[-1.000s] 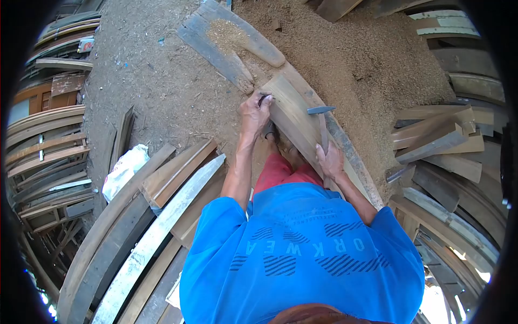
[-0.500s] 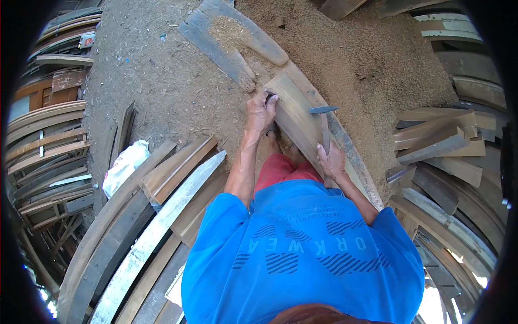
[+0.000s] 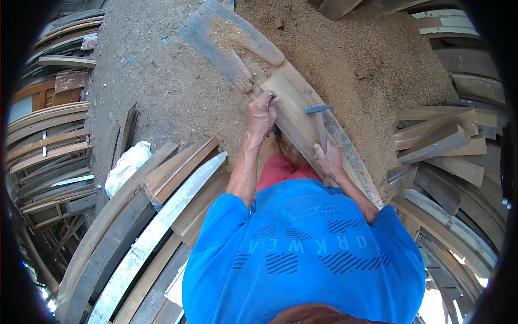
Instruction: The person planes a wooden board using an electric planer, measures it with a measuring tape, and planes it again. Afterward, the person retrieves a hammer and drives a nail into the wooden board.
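Note:
My right hand (image 3: 330,160) is wrapped round the wooden handle of a hammer (image 3: 318,109). Its grey metal head is over a pale wooden board (image 3: 294,105), which lies lengthwise on a longer worn plank (image 3: 348,144). At the board's left edge, near its far end, my left hand (image 3: 261,112) is closed with thumb and fingertips pinched together. A small dark bit shows at those fingertips, too small to name.
Sawdust (image 3: 372,59) is heaped right of the plank. A forked grey wooden piece (image 3: 259,43) lies at the far end. Stacked boards (image 3: 135,237) stand at the near left beside a white bag (image 3: 127,164). More offcuts (image 3: 442,140) are piled at right.
The hammer and my right hand have shifted slightly to the left. My left hand stays pinched at the board's edge, its fingers turned a little.

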Available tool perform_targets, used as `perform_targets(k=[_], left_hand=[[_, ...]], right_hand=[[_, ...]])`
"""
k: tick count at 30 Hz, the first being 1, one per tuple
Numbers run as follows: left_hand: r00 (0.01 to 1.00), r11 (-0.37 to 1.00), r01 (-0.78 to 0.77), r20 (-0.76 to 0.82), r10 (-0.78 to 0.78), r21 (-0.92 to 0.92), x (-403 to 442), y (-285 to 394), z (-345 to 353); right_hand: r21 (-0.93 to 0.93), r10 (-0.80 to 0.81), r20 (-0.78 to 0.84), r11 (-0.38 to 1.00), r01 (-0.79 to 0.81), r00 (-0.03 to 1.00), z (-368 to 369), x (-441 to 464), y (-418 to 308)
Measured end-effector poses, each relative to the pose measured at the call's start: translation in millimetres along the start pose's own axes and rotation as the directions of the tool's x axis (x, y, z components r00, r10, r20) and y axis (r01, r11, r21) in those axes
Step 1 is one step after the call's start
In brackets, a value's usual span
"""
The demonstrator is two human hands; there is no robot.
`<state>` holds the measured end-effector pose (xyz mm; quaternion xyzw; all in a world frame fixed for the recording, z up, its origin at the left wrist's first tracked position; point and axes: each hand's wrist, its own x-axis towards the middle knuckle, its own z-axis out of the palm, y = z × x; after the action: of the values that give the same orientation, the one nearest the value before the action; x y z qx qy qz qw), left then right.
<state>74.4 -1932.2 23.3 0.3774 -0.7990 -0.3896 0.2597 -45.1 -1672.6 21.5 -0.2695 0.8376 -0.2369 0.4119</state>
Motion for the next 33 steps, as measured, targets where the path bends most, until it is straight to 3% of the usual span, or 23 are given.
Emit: perform_targets(k=[3, 6, 9, 12, 15, 18, 21, 24, 27, 30, 33], left_hand=[[0.995, 0.994, -0.102, -0.021, 0.103, 0.04, -5.1, -11.3, 7.9], [0.989, 0.986, -0.148, 0.009, 0.148, 0.073, -6.3, -8.1, 6.1], [0.98, 0.977, -0.201, -0.002, 0.201, 0.079, -8.6, -19.6, 12.4], [0.977, 0.977, -0.208, -0.033, 0.209, 0.035, -6.5, -2.5, 6.9], [0.985, 0.979, -0.172, -0.007, 0.174, 0.111, -9.6, -3.7, 6.6], [0.975, 0.971, -0.219, -0.021, 0.222, 0.095, -8.6, -5.7, 6.8], [0.986, 0.984, -0.164, -0.029, 0.166, 0.071, -11.9, -13.7, 10.9], [0.99, 0.984, -0.142, 0.006, 0.142, 0.11, -13.7, -14.8, 10.3], [0.971, 0.974, -0.221, -0.089, 0.224, 0.044, -9.5, -9.0, 12.5], [0.962, 0.965, -0.259, -0.072, 0.262, 0.051, -10.1, -7.5, 10.3], [0.978, 0.971, -0.202, -0.035, 0.208, 0.132, -11.6, -14.5, 11.4]], right_hand=[[-0.117, -0.102, -0.03, 0.988, 0.098, 0.994, -9.9, 5.9, -7.5], [-0.062, -0.324, -0.087, 0.946, 0.319, 0.942, -42.0, 3.0, -58.5], [-0.064, -0.624, -0.164, 0.78, 0.623, 0.764, -67.7, 14.3, -100.8], [-0.241, -0.578, 0.079, 0.78, 0.578, 0.812, -80.0, 25.7, -113.3], [-0.363, -0.489, 0.158, 0.779, 0.511, 0.858, -86.2, 35.0, -119.3], [-0.182, -0.681, -0.06, 0.726, 0.663, 0.73, -89.3, 25.3, -124.9], [-0.159, -0.773, -0.178, 0.633, 0.757, 0.609, -91.9, 17.0, -131.1], [-0.324, -0.635, 0.041, 0.722, 0.611, 0.772, -93.1, 24.8, -119.5], [-0.297, -0.615, 0.036, 0.746, 0.596, 0.787, -96.7, 20.1, -122.1], [-0.157, -0.809, -0.174, 0.585, 0.795, 0.561, -91.8, 9.4, -127.3], [-0.335, -0.625, 0.046, 0.725, 0.602, 0.779, -88.1, 24.6, -116.9]])
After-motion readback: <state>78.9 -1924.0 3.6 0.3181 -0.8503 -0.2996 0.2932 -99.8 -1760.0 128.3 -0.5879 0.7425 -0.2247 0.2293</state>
